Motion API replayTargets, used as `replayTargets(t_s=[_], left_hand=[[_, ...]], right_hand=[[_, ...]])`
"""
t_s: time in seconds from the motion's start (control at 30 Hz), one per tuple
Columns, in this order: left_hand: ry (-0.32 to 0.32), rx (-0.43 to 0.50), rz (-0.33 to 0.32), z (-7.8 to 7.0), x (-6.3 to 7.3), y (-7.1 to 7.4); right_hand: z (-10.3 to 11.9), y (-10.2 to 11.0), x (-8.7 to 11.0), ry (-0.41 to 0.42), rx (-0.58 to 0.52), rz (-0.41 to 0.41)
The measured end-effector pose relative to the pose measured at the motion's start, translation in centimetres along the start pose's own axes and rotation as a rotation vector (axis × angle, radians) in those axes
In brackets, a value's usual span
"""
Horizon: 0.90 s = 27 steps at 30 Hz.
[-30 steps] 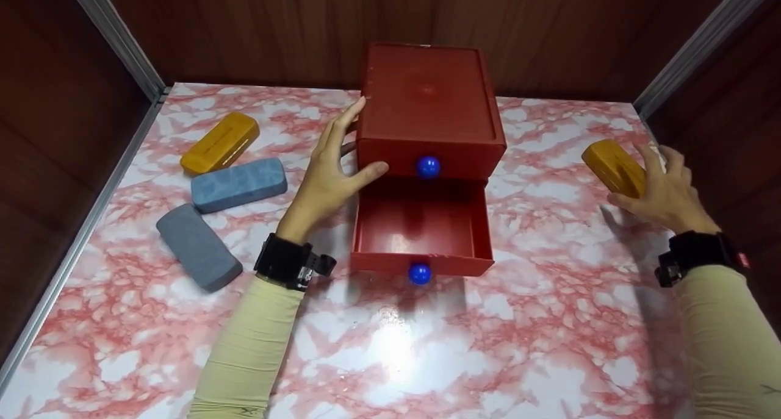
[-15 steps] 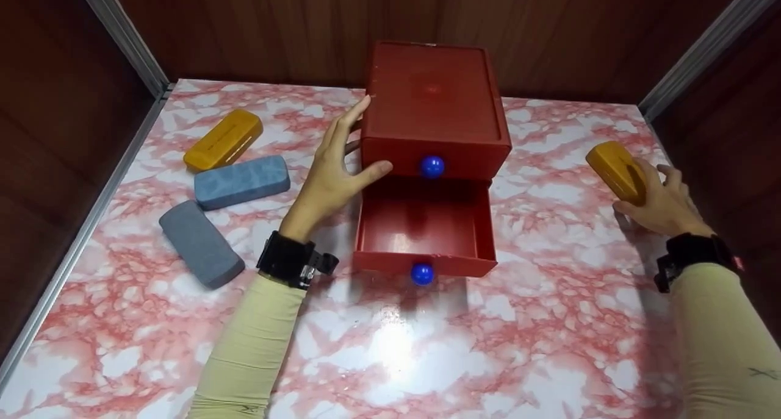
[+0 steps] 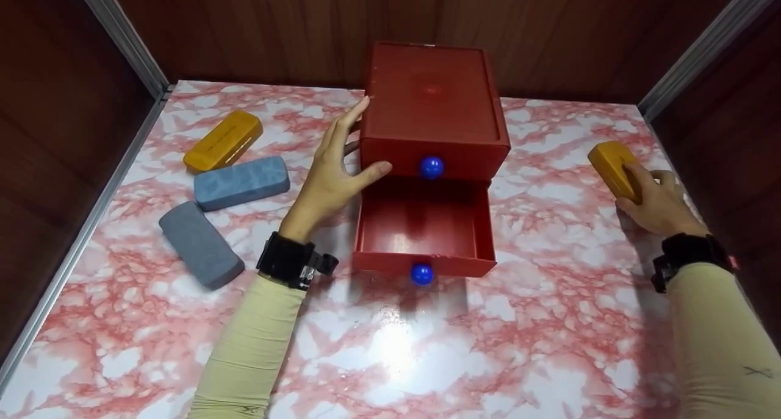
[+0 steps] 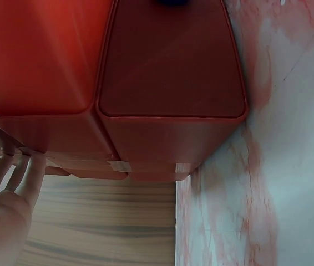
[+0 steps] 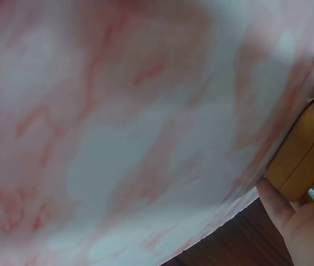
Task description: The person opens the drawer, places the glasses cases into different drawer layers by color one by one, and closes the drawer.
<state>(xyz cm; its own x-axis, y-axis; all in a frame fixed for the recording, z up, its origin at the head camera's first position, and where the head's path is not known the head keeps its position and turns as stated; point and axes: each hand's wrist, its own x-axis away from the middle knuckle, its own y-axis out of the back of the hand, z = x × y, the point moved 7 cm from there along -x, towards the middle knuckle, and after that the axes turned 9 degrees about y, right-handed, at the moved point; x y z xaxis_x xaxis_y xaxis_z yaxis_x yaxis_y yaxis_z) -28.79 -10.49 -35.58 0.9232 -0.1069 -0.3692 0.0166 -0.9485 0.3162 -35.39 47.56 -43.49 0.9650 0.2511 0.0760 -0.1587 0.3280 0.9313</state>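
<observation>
A red two-drawer cabinet (image 3: 436, 96) stands at the back middle, with blue ball knobs. Its lower drawer (image 3: 415, 230) is pulled out, and nothing lies inside. My left hand (image 3: 332, 166) is against the cabinet's left side, thumb over the front of the upper drawer (image 3: 464, 158) and fingers fairly straight along the side. In the left wrist view, fingertips (image 4: 32, 166) touch the red side. Far right, my right hand (image 3: 662, 202) grips a yellow glasses case (image 3: 613, 166) between thumb and fingers; the case is on or very near the table. The right wrist view shows the case's seam.
At left lie another yellow glasses case (image 3: 224, 139), a blue one (image 3: 243, 182) and a grey one (image 3: 201, 245), close together. Dark wood-look panels (image 3: 274, 28) enclose the back and sides of the pink-and-white marbled table (image 3: 549, 333).
My right hand has moved slightly left and its fingers have closed over the yellow glasses case. The left hand stays on the cabinet; the view has shifted a little.
</observation>
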Motion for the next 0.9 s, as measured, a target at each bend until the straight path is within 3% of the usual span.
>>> replayTargets(t_s=[0.37, 0.57, 0.9], left_hand=[[-0.024, -0.003, 0.001, 0.2, 0.0, 0.2], [-0.025, -0.005, 0.002, 0.3, 0.0, 0.1], [-0.030, 0.003, 0.004, 0.1, 0.0, 0.1]], right_hand=[[1.6, -0.3, 0.0, 0.041, 0.044, -0.025], [2.5, -0.6, 0.0, -0.004, 0.049, -0.022], [4.5, -0.8, 0.4, 0.013, 0.085, -0.055]])
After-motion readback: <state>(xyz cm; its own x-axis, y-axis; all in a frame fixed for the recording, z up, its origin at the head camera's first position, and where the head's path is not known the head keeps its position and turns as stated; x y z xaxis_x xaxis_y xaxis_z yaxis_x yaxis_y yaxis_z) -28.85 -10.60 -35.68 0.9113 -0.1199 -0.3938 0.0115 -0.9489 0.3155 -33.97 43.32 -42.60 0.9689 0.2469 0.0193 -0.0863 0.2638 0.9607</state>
